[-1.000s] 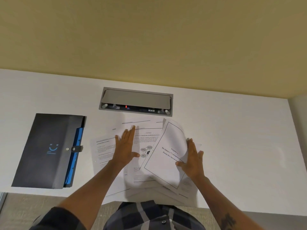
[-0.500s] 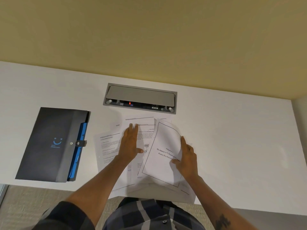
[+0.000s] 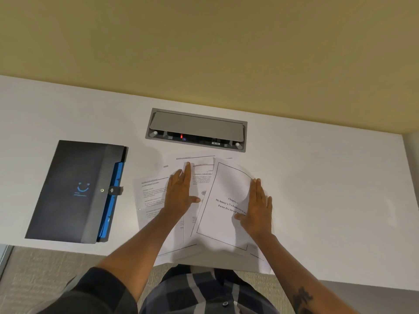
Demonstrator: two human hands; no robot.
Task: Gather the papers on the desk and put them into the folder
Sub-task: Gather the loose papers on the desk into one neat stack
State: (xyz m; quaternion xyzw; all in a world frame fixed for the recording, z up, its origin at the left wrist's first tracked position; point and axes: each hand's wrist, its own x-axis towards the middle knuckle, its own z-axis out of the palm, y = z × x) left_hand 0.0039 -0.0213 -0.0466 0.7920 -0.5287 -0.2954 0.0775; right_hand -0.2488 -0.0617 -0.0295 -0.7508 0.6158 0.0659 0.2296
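Several white printed papers [image 3: 154,200] lie overlapping on the white desk [image 3: 328,200] in front of me, some hanging over the near edge. My left hand [image 3: 180,193] lies flat on the left sheets, fingers together. My right hand [image 3: 257,209] presses flat on the right edge of the top sheet [image 3: 223,214], a title page with a ruled border. The dark grey folder [image 3: 68,191] with blue inner tabs and a snap strap lies closed at the left, apart from the papers.
A grey recessed power and cable box [image 3: 197,129] sits in the desk just beyond the papers. A yellow wall [image 3: 204,53] rises behind the desk. Carpet shows below the near edge.
My right hand has pushed the title page leftward over the other sheets and now lies flatter on it. The left hand has stayed pressed on the left sheets.
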